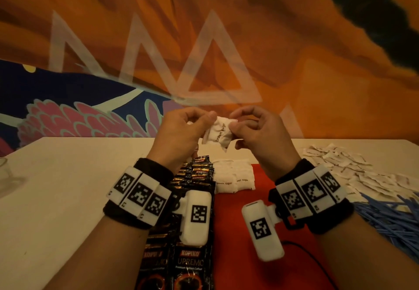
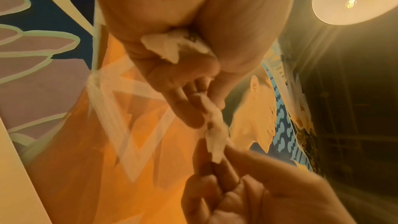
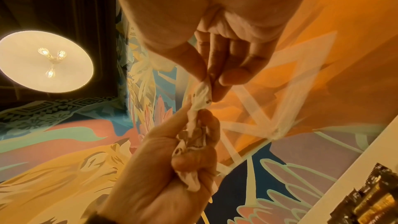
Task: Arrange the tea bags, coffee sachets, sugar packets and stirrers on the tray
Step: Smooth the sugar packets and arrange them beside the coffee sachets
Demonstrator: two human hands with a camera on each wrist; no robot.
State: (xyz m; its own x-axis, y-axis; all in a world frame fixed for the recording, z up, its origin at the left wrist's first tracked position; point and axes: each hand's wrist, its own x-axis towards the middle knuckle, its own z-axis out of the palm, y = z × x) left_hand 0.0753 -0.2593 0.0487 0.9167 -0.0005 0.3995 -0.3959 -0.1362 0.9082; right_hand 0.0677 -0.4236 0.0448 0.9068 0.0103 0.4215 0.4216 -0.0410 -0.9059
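Both hands are raised over the table and share a crumpled white packet marked "brown sugar" (image 1: 218,133). My left hand (image 1: 209,119) pinches its left edge and my right hand (image 1: 233,122) pinches its right edge. In the left wrist view more white packets (image 2: 172,47) sit bunched in the left palm. In the right wrist view the right fingertips (image 3: 206,74) pinch the sugar packet (image 3: 201,94). Below lies a red tray (image 1: 249,221). Rows of black Kopiko coffee sachets (image 1: 197,176) fill its left side, and white sugar packets (image 1: 234,179) lie beside them.
A loose pile of white packets (image 1: 344,165) covers the cream table (image 1: 68,176) to the right of the tray. Blue stirrers (image 1: 390,217) are heaped nearer, at the right edge. A clear glass (image 1: 4,171) stands at the far left. A painted wall rises behind the table.
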